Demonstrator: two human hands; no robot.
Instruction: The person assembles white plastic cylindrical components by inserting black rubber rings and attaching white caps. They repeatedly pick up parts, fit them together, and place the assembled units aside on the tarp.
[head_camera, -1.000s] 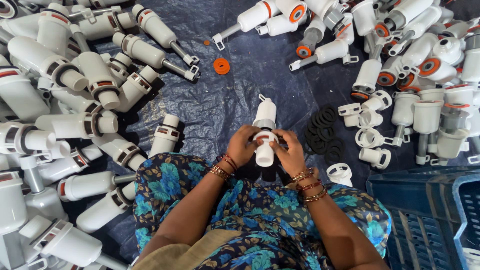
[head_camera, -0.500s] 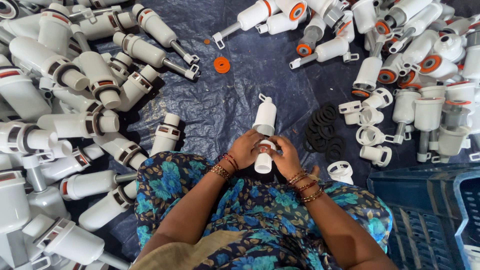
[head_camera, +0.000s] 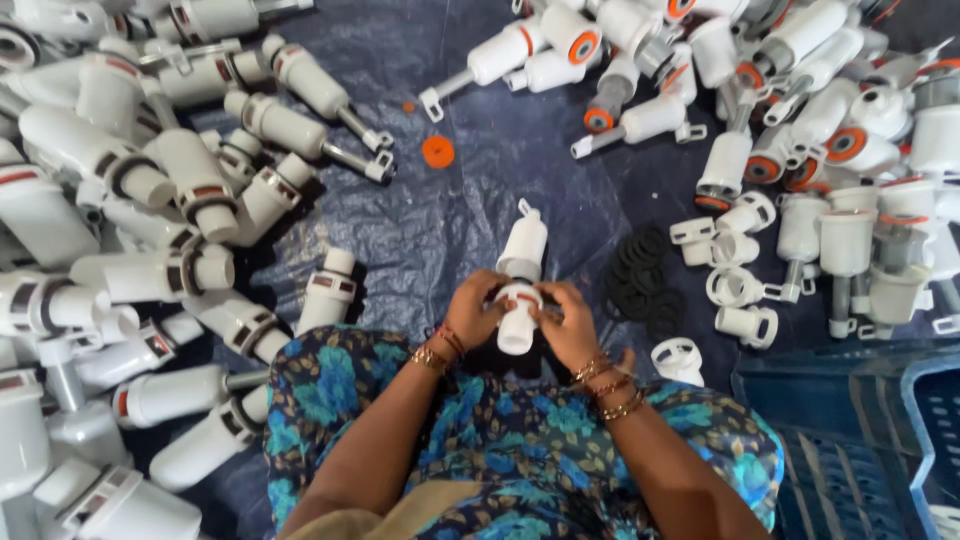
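A dark blue plastic sheet (head_camera: 450, 220) covers the floor. It is crinkled and shiny. A person sits at the near edge of the sheet in a blue dress with flowers (head_camera: 520, 450).

Lots of white plastic parts lie on the sheet. A big pile of white tubes (head_camera: 150, 230) fills the left side. Another pile of white parts with orange rings (head_camera: 800, 110) fills the far right corner. A small orange ring (head_camera: 437, 151) lies alone near the far middle. A heap of black rubber rings (head_camera: 640, 280) sits just right of the hands. A few small white caps (head_camera: 740, 290) lie beside the black rings. A blue crate (head_camera: 850, 440) stands at the near right corner.

The person holds a white tube piece (head_camera: 518, 320) with both hands, in the middle near the lap. The left hand (head_camera: 475, 310) is wrapped around its left side. The right hand (head_camera: 570, 325) is wrapped around its right side. The fingers of both hands curl tight on it. The piece points down toward the lap, between the two hands.

Another white tube (head_camera: 525, 245) lies on the sheet just past the hands. I cannot tell if it touches the held piece. Gold bangles (head_camera: 605, 385) sit on both wrists.
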